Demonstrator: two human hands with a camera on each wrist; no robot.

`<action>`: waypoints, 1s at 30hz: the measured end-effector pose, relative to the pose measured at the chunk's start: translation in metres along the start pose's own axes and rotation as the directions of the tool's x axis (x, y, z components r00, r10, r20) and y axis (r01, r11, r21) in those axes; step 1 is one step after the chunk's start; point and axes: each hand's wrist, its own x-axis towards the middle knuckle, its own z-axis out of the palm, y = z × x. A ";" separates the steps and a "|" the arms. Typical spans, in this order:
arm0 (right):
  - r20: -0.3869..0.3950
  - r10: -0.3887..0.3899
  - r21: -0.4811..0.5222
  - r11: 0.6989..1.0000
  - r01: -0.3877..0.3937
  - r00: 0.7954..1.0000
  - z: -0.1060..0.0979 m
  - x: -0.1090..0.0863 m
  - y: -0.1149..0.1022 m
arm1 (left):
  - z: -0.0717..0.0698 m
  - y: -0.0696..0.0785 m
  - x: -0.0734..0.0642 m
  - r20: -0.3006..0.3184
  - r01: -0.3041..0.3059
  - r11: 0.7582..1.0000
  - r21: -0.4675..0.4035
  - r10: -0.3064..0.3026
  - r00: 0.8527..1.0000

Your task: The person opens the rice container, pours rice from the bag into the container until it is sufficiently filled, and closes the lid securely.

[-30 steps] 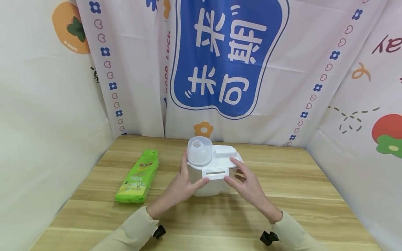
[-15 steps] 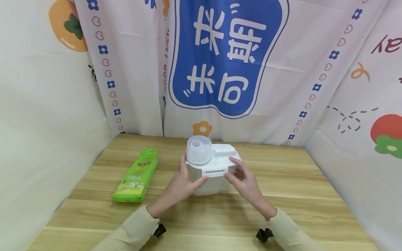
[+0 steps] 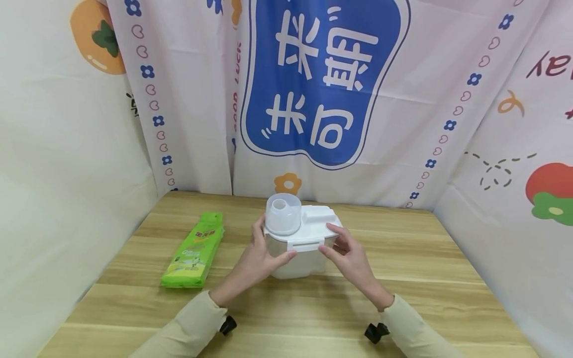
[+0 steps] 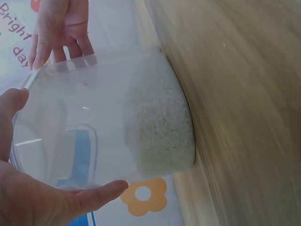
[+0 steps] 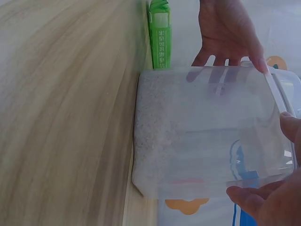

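A clear rice storage container (image 3: 299, 266) stands on the wooden table under a white lid (image 3: 313, 226). Pale grains of rice (image 4: 162, 117) fill its lower part. On the lid's left sits a translucent measuring cup (image 3: 284, 219); a white latch (image 3: 306, 245) shows at the front. My left hand (image 3: 257, 258) holds the container's left side, thumb across the front beside the latch and fingers round the side. From the right, my right hand (image 3: 351, 258) grips the lid's edge, its thumb at the latch's right end and index finger on top of the lid.
A green packet (image 3: 193, 253) lies on the table (image 3: 403, 268) left of the container. Printed cloth hangs (image 3: 197, 124) behind the table and along both sides. A black wrist camera (image 3: 228, 325) shows below the left sleeve, another (image 3: 376, 333) below the right.
The front latch's dark slot looks narrower than a second ago, the latch lying closer to the container. My right hand has shifted slightly left; the left hand keeps its hold.
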 end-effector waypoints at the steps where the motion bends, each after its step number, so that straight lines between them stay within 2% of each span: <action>1: -0.004 -0.004 0.001 1.000 0.004 1.000 0.000 0.000 0.000 | 0.000 0.000 0.001 0.000 -0.003 1.000 0.004 0.003 1.000; 7: -0.021 -0.012 0.010 1.000 0.012 1.000 0.002 0.001 0.000 | -0.001 0.001 0.003 -0.010 -0.002 1.000 0.028 0.003 1.000; 19: -0.068 -0.023 0.003 1.000 0.023 0.997 0.005 -0.003 0.001 | 0.003 -0.001 0.002 -0.015 0.006 1.000 0.014 -0.005 1.000; 30: -0.088 -0.003 0.000 1.000 0.003 0.996 0.007 -0.004 0.000 | 0.002 0.000 0.003 -0.017 -0.028 0.999 0.030 0.029 0.999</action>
